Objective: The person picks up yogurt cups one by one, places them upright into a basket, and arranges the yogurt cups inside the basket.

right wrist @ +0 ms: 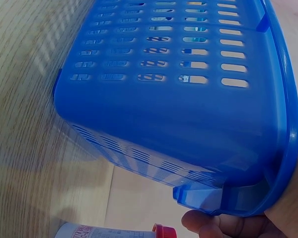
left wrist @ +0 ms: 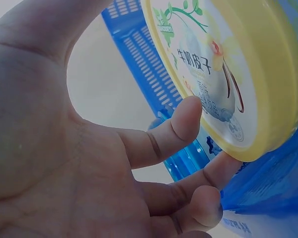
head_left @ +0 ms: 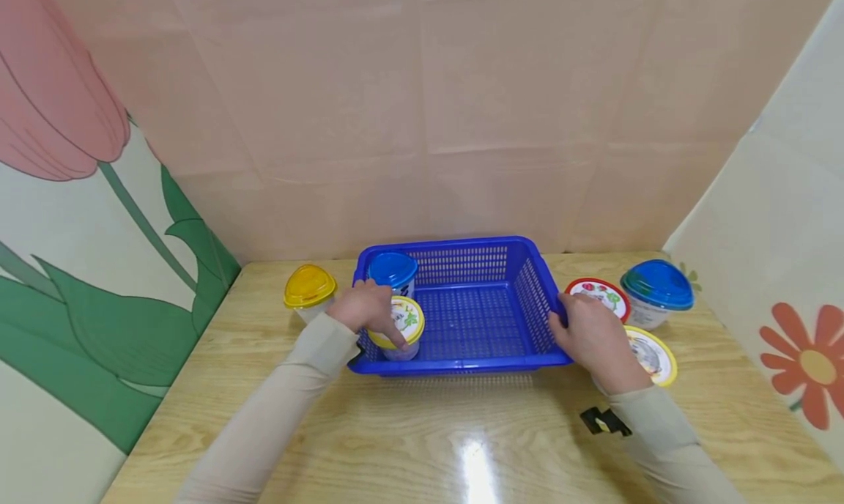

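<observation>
A blue plastic basket [head_left: 455, 365] stands on the table. Inside, at its front left, is a tub with a yellow rimmed lid [head_left: 407, 321] printed with a plant. My left hand [head_left: 371, 310] is over this tub, thumb along the lid's near side. In the left wrist view, loosely extended fingers [left wrist: 188, 124] lie at the lid's edge, with a gap between palm and lid. Behind it in the basket is a blue-lidded tub [head_left: 393, 268]. My right hand [head_left: 590, 335] grips the basket's right rim, its fingers [right wrist: 228, 225] curled under the handle lip.
A yellow domed-lid tub [head_left: 310, 288] stands left of the basket. To the right are a red-rimmed tub [head_left: 601, 297], a blue domed-lid tub [head_left: 656, 291] and a yellow-rimmed tub [head_left: 653, 356], partly behind the right hand. A wall [head_left: 461, 123] rises behind the table [head_left: 369, 438].
</observation>
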Demonstrator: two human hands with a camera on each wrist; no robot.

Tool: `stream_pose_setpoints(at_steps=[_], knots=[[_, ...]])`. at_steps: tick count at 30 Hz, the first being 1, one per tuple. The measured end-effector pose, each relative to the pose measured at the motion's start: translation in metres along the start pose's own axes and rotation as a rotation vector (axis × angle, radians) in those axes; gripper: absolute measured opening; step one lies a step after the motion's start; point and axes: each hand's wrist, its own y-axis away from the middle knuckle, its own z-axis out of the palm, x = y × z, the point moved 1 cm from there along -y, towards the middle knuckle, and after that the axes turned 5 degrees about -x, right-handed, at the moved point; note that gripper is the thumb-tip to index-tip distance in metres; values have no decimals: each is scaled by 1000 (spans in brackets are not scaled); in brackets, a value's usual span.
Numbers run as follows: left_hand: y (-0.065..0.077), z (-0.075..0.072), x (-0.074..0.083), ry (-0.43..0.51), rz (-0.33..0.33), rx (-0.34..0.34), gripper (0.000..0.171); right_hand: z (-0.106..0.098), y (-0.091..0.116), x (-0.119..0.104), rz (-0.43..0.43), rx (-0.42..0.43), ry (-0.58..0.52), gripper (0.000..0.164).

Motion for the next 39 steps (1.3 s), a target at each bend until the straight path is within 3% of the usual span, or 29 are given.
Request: stream_pose_setpoints(at_steps=[20,39], knots=[[0,0,-2,73,12,-20,90,0,-1,0,9,-11,-3,52],[0,1,-4,71,8,-19,98,3,-1,2,-12,14,5,51]])
